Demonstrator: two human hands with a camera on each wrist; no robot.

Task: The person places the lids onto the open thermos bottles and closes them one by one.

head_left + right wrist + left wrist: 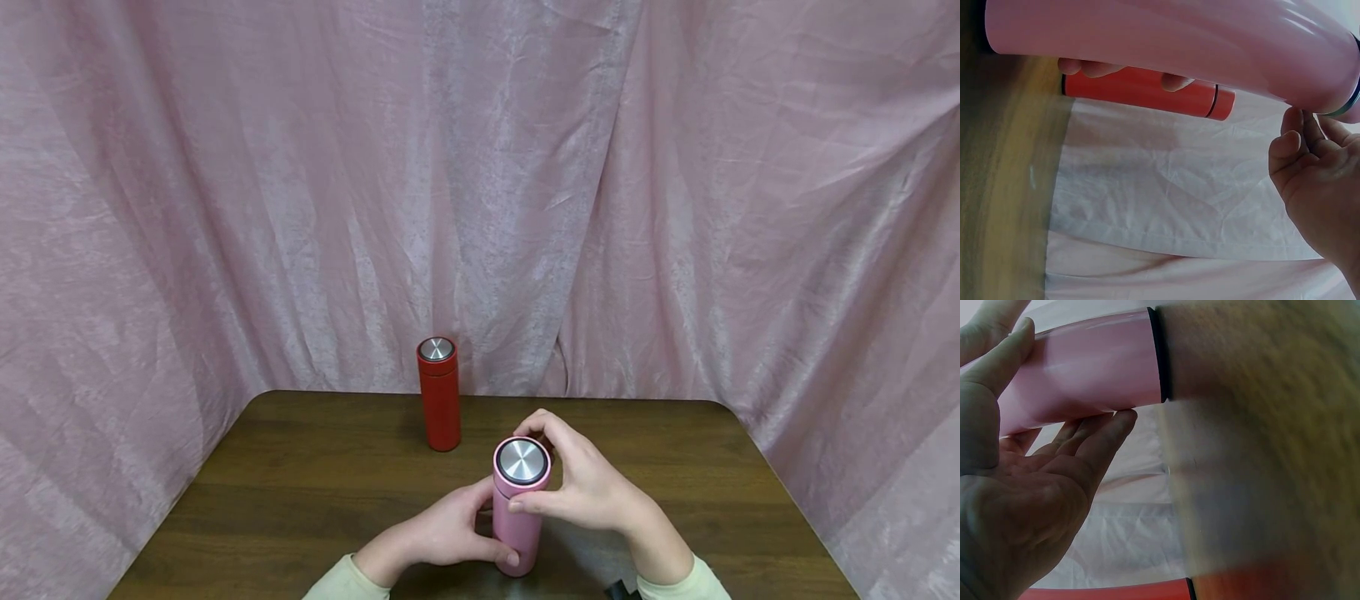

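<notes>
A pink thermos bottle (pixel 517 533) with a brushed silver disc on its lid (pixel 523 461) stands upright at the table's front. Around its lower body my left hand (pixel 453 527) holds it, thumb in front and fingers partly hidden behind. My right hand (pixel 588 483) is curled about the upper part, with its thumb near the lid seam and its fingers at the far side of the lid. In the left wrist view the bottle's black base (pixel 1160 355) is close to the wood; whether it touches cannot be told.
A red thermos bottle (pixel 441 404) of similar shape stands upright farther back, left of the pink one. The dark wooden table (pixel 300 467) has rounded back corners. Pink velvety curtains (pixel 337 208) hang behind it and at both sides.
</notes>
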